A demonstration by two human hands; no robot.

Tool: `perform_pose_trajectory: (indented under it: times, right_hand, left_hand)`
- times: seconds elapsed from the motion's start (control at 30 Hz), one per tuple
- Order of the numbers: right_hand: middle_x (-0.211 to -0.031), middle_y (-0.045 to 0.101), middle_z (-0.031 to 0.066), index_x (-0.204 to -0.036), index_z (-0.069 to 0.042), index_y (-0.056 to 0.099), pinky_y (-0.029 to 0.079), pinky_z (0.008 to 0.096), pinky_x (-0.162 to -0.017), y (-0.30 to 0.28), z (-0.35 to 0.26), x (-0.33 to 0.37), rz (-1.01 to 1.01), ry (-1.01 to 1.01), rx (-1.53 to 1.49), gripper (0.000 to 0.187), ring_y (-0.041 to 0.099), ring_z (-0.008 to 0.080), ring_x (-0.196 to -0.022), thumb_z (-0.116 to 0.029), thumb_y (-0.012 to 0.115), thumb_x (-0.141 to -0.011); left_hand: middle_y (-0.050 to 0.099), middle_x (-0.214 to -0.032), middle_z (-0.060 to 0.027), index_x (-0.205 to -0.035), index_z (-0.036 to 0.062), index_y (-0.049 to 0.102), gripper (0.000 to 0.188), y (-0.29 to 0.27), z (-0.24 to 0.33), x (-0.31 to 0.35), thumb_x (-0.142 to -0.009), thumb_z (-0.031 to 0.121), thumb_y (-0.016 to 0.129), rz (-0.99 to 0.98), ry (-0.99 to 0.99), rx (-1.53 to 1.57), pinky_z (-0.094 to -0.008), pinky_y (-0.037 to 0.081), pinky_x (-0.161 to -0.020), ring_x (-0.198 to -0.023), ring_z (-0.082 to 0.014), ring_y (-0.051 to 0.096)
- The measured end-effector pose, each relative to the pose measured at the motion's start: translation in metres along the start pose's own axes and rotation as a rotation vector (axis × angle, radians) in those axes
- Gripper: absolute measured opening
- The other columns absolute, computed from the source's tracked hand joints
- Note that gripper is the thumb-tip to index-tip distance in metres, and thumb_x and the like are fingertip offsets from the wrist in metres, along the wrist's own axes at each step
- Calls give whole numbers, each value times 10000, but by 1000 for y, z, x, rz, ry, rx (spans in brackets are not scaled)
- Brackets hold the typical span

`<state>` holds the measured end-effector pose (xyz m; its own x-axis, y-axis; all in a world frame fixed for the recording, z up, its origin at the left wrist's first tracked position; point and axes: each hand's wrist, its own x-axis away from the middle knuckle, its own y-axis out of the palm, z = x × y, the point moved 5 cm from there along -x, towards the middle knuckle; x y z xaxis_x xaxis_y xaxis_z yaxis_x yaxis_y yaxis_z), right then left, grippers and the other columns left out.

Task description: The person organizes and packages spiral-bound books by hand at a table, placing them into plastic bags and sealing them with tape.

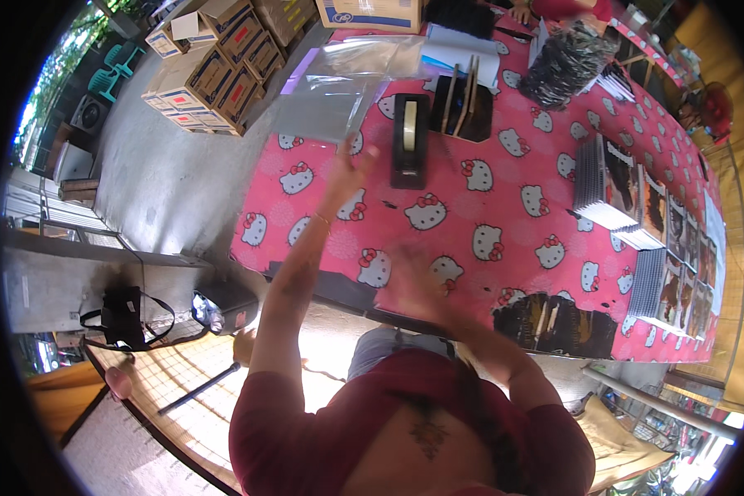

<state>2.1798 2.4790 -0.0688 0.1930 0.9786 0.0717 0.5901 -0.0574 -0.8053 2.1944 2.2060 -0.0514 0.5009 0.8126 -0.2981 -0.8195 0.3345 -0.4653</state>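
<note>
My left hand [350, 172] reaches forward over the pink table, thumb apart from its fingers. Its fingertips are at the near edge of clear plastic sleeves [326, 107]; whether they touch is hard to make out. Motion smears my right hand [415, 277] above the near part of the table, and its fingers cannot be made out. A black tape dispenser [400, 165] with a pale roll stands to the right of my left hand. Just beyond it is a dark holder [481, 122] with upright wooden pieces.
Stacks of books [608, 194] line the table's right side. A black plastic bundle [569, 64] lies at the back, near another person's hand [521, 12]. Cardboard boxes [202, 87] stand on the floor at left. A worn dark patch [554, 324] marks the front edge.
</note>
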Motion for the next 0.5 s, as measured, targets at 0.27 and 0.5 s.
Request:
perform_pose_trajectory:
  times: [0.27,0.5]
  right_hand:
    - [-1531,366,184,-1459,-29,402,242,538,-1160,-7,-19,-138,287,-154,293,757,355,345,-1408,-555,526,-928]
    - [-1510,386,159,-1439,-62,415,179,594,-1167,29,-76,-159,-393,-215,-146,758,330,305,-1425,-479,667,-858]
  left_hand:
    - [475,-1355,-220,-1311,36,537,647,-93,-105,-131,-829,433,706,350,-348,-596,-515,408,-1004,-1263,-422,437]
    - [497,-1341,-235,-1284,20,560,770,-103,-142,-160,-725,526,715,63,-439,-805,-506,428,-998,-1265,-407,462]
